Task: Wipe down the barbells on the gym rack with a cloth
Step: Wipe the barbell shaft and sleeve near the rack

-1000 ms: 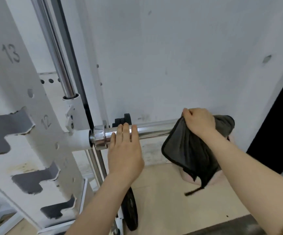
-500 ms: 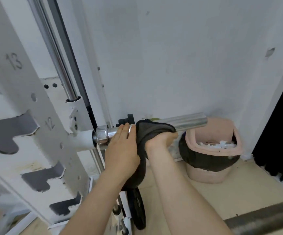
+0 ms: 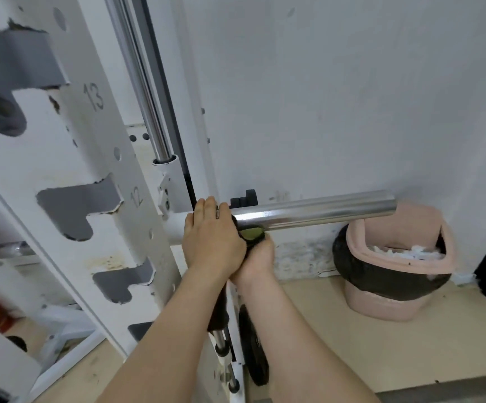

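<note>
Head view: left hand (image 3: 212, 238) is pressing straight-fingered on the barbell (image 3: 317, 213), likely steadying it; right hand (image 3: 257, 258) is clutching the cloth (image 3: 252, 233) against its underside.

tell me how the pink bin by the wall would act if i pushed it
Probably light: the bin looks like thin plastic with white paper scraps on top. It would likely slide on the smooth floor, not roll, since its base sits flat. A high push might tip it, as the rim looks wider than the base.
</note>
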`<state>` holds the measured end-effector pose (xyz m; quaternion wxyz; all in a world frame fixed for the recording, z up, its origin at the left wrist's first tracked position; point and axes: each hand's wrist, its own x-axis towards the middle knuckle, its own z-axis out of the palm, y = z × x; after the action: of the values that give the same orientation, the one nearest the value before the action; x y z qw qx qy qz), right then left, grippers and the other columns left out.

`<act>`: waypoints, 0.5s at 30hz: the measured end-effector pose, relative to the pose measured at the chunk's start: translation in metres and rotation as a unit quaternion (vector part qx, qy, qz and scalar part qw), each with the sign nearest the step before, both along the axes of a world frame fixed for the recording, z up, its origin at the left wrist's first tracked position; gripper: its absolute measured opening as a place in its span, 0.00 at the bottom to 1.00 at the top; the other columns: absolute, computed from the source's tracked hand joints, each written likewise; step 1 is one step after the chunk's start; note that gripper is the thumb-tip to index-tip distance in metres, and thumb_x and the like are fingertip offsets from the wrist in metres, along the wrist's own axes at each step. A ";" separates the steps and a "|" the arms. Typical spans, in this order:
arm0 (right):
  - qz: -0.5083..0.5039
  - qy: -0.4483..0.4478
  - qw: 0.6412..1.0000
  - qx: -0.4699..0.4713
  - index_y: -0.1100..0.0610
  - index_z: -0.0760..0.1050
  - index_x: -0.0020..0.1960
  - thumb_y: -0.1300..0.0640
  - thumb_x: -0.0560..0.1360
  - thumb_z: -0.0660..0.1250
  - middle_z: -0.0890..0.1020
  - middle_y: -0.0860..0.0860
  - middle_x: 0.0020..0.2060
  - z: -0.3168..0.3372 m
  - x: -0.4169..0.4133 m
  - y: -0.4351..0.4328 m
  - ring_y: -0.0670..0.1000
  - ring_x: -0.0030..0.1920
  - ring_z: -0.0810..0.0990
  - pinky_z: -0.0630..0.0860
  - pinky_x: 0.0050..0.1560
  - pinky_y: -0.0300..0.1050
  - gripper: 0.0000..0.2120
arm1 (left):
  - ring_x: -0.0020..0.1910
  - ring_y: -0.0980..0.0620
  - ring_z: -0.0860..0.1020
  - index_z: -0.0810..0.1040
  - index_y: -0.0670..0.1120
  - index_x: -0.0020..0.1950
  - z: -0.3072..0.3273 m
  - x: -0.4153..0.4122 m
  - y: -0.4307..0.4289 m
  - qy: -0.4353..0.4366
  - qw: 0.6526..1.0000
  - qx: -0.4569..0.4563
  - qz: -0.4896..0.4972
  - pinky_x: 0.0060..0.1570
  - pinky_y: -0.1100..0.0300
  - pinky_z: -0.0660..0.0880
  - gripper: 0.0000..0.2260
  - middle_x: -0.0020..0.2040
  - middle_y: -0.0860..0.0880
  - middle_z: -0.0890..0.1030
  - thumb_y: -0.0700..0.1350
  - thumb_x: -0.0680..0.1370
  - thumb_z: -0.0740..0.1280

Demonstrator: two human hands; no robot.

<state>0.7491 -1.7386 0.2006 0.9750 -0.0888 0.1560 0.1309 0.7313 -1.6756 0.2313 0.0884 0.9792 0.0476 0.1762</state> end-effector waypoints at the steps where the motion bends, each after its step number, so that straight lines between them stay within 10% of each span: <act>1: -0.036 0.001 0.999 -0.007 0.60 0.79 0.54 0.53 0.81 0.52 0.83 0.61 0.45 0.009 0.001 -0.017 0.58 0.47 0.80 0.76 0.48 0.50 0.19 | 0.77 0.46 0.49 0.59 0.46 0.75 -0.003 0.000 0.002 -0.003 1.000 0.017 -0.003 0.74 0.51 0.49 0.29 0.77 0.45 0.55 0.46 0.74 0.59; 7: -0.191 0.118 0.974 0.022 0.55 0.77 0.45 0.50 0.79 0.55 0.81 0.60 0.51 0.050 0.002 -0.074 0.59 0.49 0.79 0.76 0.58 0.54 0.15 | 0.77 0.45 0.43 0.48 0.48 0.78 -0.013 -0.009 0.005 0.006 0.998 0.062 -0.024 0.75 0.49 0.47 0.37 0.79 0.45 0.46 0.40 0.73 0.64; 12: -0.199 0.231 0.947 -0.101 0.42 0.73 0.64 0.38 0.66 0.66 0.77 0.54 0.62 -0.079 0.108 -0.018 0.60 0.56 0.78 0.72 0.62 0.62 0.27 | 0.77 0.43 0.42 0.43 0.47 0.78 -0.015 -0.023 0.007 0.012 0.995 0.089 -0.033 0.75 0.50 0.50 0.35 0.79 0.43 0.43 0.41 0.77 0.61; 15: -0.133 0.142 0.972 -0.132 0.52 0.72 0.66 0.47 0.73 0.64 0.77 0.57 0.60 -0.066 0.071 0.008 0.61 0.57 0.77 0.75 0.58 0.59 0.22 | 0.77 0.44 0.41 0.43 0.46 0.78 -0.018 -0.033 0.006 0.007 0.995 0.092 -0.044 0.75 0.49 0.52 0.34 0.79 0.43 0.42 0.43 0.79 0.60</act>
<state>0.8201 -1.7306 0.1345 0.9313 -0.1754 0.3189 -0.0105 0.6979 -1.6693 0.2131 0.0048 0.9856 -0.0111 0.1686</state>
